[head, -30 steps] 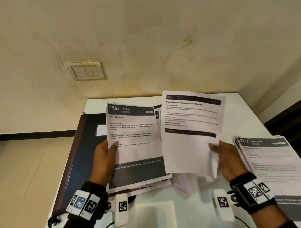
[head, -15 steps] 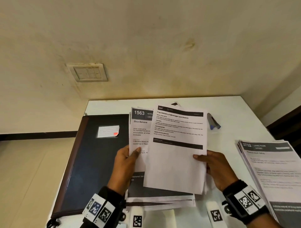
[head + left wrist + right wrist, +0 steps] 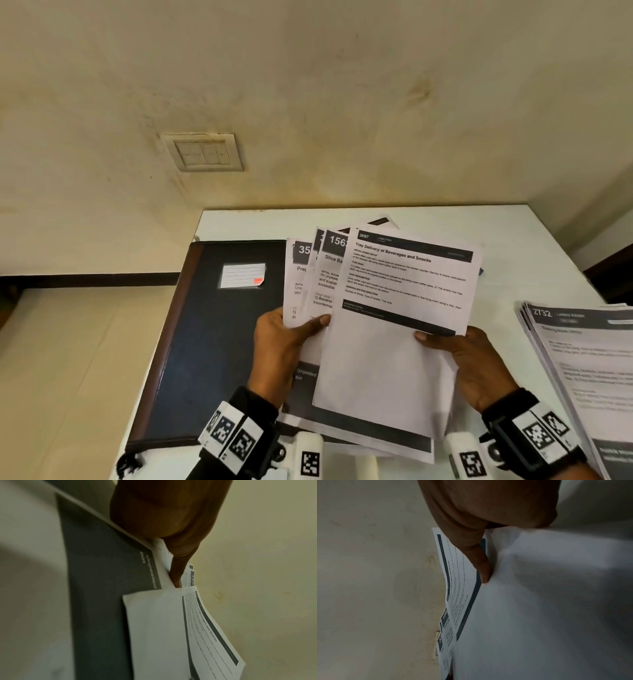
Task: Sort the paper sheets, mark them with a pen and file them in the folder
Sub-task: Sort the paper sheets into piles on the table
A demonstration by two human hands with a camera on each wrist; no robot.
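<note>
Head view: the left hand [image 3: 284, 346] grips a fanned stack of paper sheets [image 3: 320, 291], thumb on the front face, held above the white bench [image 3: 513, 246]. The right hand [image 3: 479, 363] pinches the front sheet [image 3: 404, 308], headed 3697 "Tray Delivery of Beverages and Snacks", thumb pressed just below its lower dark band. The closed dark folder [image 3: 205, 342] lies flat on the bench to the left, partly under the stack; a sorted pile [image 3: 589, 359], headed 2732, lies at the right edge. No pen can be made out.

Risks, as judged: the fan is loose, so a slackened left grip could let inner sheets slide out and mix the order. The front sheet bows, and a sideways pull could crease it or drag its neighbour along. The right pile sits close to the bench edge and could be brushed off.

Left wrist view: the left thumb [image 3: 176, 574] is seen edge-on against the stack, with the dark footer band of a rear sheet. Right wrist view: the right thumb [image 3: 483, 572] clamps sheet 3697 and its curl shows plainly. Neither wrist view shows the folder or the right pile.
</note>
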